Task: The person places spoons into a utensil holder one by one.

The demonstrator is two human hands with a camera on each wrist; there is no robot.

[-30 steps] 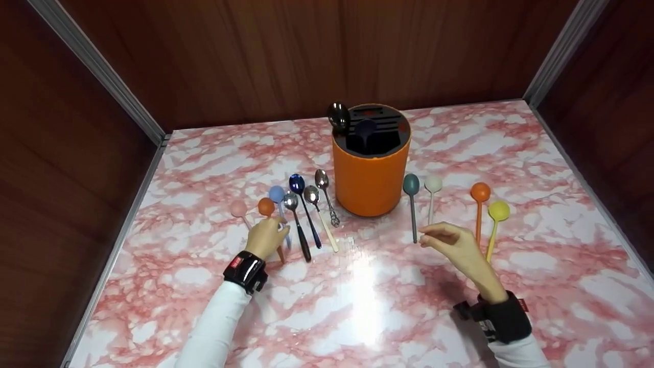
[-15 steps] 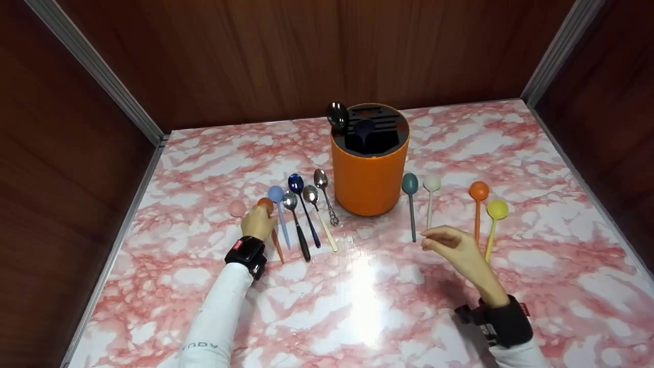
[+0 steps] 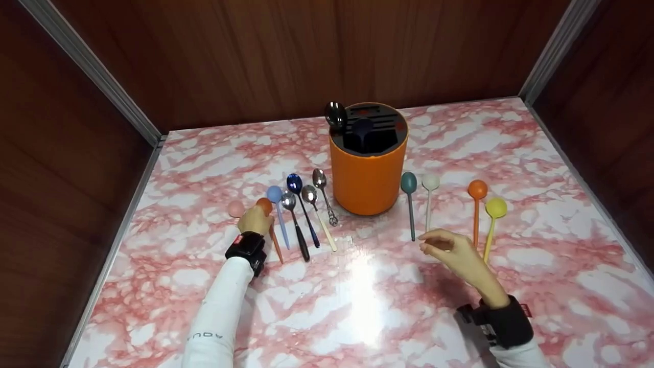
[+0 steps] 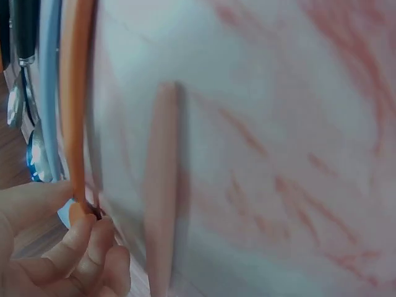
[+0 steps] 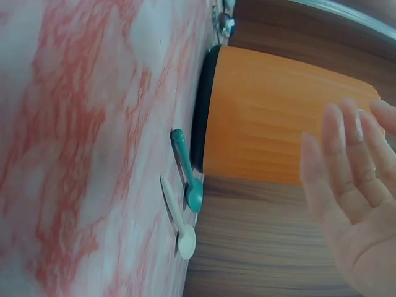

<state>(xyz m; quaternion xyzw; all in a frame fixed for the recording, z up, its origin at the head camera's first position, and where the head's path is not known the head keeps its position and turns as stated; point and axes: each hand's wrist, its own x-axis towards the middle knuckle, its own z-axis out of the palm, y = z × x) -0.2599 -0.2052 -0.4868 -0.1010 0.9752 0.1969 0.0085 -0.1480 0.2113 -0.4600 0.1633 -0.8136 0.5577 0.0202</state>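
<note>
My left hand point(image 3: 254, 221) pinches the orange-brown spoon point(image 4: 74, 93) at its neck, just below the bowl; its handle lies along the table. To the left of that hand is a pale pink spoon point(image 3: 236, 208), its handle mostly covered in the head view. A light blue spoon point(image 3: 274, 193) lies on the other side. My right hand point(image 3: 452, 248) hovers over the table with loosely bent fingers and nothing in them. Nearest to it are a teal spoon point(image 3: 409, 183), a white spoon point(image 5: 185, 241), an orange spoon point(image 3: 477, 190) and a yellow spoon point(image 3: 495, 208).
An orange cylindrical utensil holder point(image 3: 365, 184) stands at the back middle, with a dark shiny spoon point(image 3: 335, 115) and a dark blue spoon point(image 3: 363, 127) in its top. Several metal spoons, including a blue one point(image 3: 295, 183), lie left of it. Wood-grain panels point(image 3: 286, 56) enclose the table.
My left hand has moved up and slightly left along the orange-brown spoon, from its handle toward its bowl. My right hand stays nearly still.
</note>
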